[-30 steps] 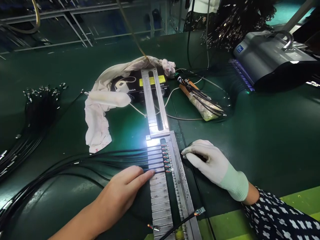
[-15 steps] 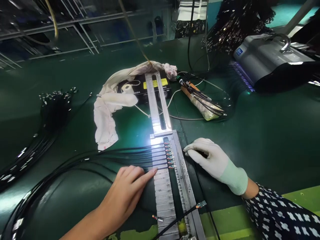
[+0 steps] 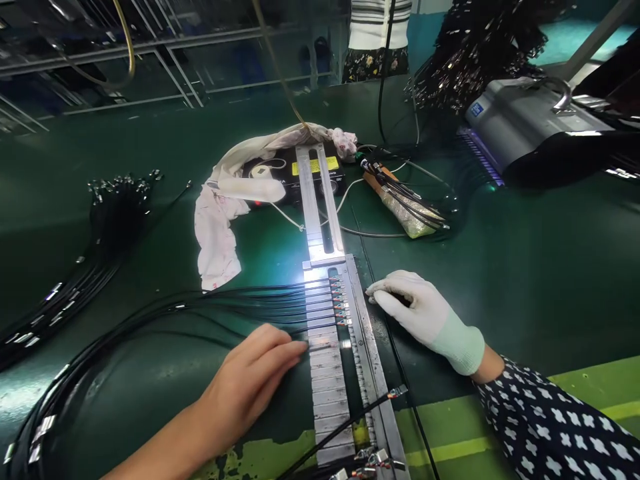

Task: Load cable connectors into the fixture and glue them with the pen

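My left hand (image 3: 255, 373), bare, lies at the left edge of a long grooved metal fixture (image 3: 327, 373). Its fingers are bent and pressed together; whatever they hold, if anything, is hidden. Just above the fingertips, several black cables (image 3: 270, 290) cross the fixture side by side, their small connector ends (image 3: 341, 303) lined up against the rail (image 3: 367, 347). My right hand (image 3: 417, 313) wears a white glove with a pale green cuff. Its thumb and forefinger are pinched together right of the rail, and I cannot make out anything between them.
A loose cable with a connector (image 3: 397, 392) slants across the lower fixture, above more connectors (image 3: 377, 460). Bundled cables (image 3: 115, 213) lie left. Behind are a wrapped cloth (image 3: 215, 247), a taped tool handle (image 3: 400, 207) with cables, and a grey machine (image 3: 535, 133). Someone stands beyond the table.
My left forefinger has drawn back from the lowest cable and bent in toward the other fingers. My right hand stays nearly in place. The view has shifted slightly.
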`<act>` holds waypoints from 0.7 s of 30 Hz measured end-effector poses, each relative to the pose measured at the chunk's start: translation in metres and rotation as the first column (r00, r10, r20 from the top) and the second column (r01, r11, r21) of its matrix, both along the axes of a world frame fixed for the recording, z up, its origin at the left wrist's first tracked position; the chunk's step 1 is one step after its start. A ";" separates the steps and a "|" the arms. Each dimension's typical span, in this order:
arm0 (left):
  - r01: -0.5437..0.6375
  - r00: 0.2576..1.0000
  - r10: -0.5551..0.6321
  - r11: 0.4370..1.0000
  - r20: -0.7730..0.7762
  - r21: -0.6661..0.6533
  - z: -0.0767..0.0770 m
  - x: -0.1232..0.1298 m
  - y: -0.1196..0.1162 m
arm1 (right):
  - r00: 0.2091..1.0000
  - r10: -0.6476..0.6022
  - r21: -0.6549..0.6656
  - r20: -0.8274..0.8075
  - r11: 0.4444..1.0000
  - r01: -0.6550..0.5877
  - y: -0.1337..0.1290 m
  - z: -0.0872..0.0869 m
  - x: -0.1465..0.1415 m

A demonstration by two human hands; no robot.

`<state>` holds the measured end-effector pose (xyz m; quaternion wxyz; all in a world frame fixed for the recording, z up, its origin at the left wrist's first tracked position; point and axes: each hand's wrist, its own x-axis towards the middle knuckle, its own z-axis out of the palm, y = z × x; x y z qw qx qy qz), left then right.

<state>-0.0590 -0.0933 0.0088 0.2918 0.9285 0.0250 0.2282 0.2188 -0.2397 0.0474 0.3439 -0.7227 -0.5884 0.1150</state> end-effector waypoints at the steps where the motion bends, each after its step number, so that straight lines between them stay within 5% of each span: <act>1: 0.023 1.000 -0.024 0.999 0.013 0.044 -0.001 0.006 0.001 | 1.000 0.002 0.000 0.000 1.000 -0.002 0.000 0.000 0.000; 7: 0.039 0.999 -0.039 0.978 -0.003 0.205 -0.001 0.020 0.009 | 1.000 0.002 0.003 -0.013 1.000 -0.002 0.001 0.000 0.000; 13: -0.022 0.999 0.027 0.996 -0.047 0.091 0.002 0.021 0.004 | 0.999 0.005 0.001 -0.043 1.000 -0.005 0.001 0.002 0.000; 21: -0.002 0.995 -0.051 0.850 0.086 0.526 0.004 0.023 0.003 | 0.999 0.006 0.003 -0.048 1.000 -0.005 0.000 0.002 0.000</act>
